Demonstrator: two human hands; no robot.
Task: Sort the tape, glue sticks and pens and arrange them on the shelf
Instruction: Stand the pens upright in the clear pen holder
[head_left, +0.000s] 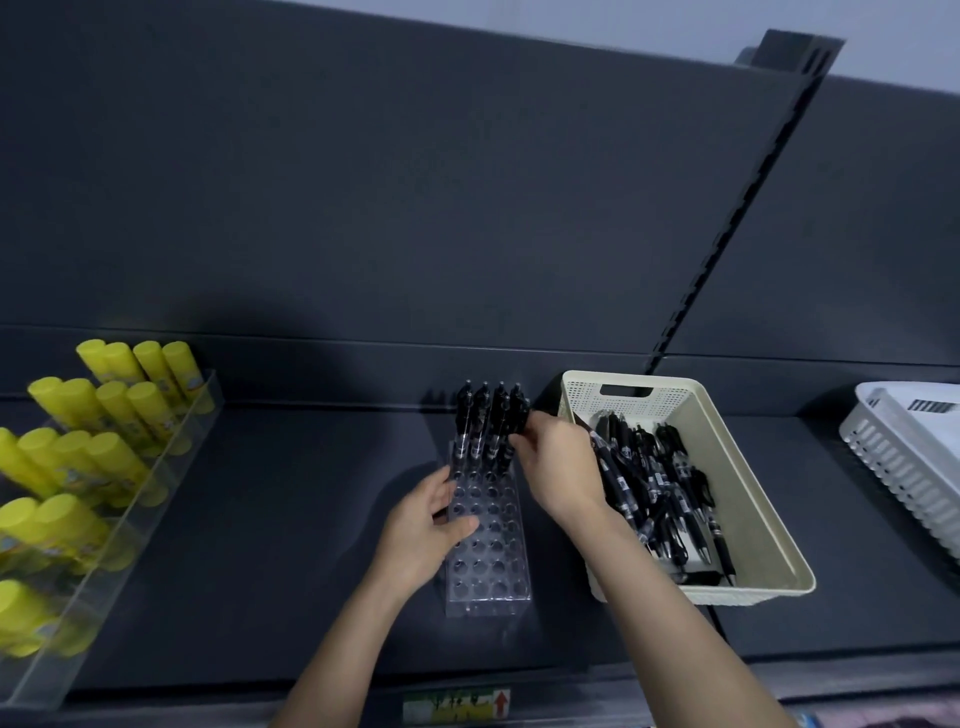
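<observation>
Pens (480, 415) stand in the far rows of the clear holder (488, 551) at mid-shelf, and more lie in the cream basket (769, 519) to its right. The right hand (561, 467) pinches a pen (521, 413) at the holder's far right corner. The left hand (426, 525) grips the holder's left side. Loading pens is the step in hand; next, the tip needs a free hole.

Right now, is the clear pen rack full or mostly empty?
Mostly empty. Black pens stand only in the far rows of the clear pen rack; nearer holes are bare.
</observation>
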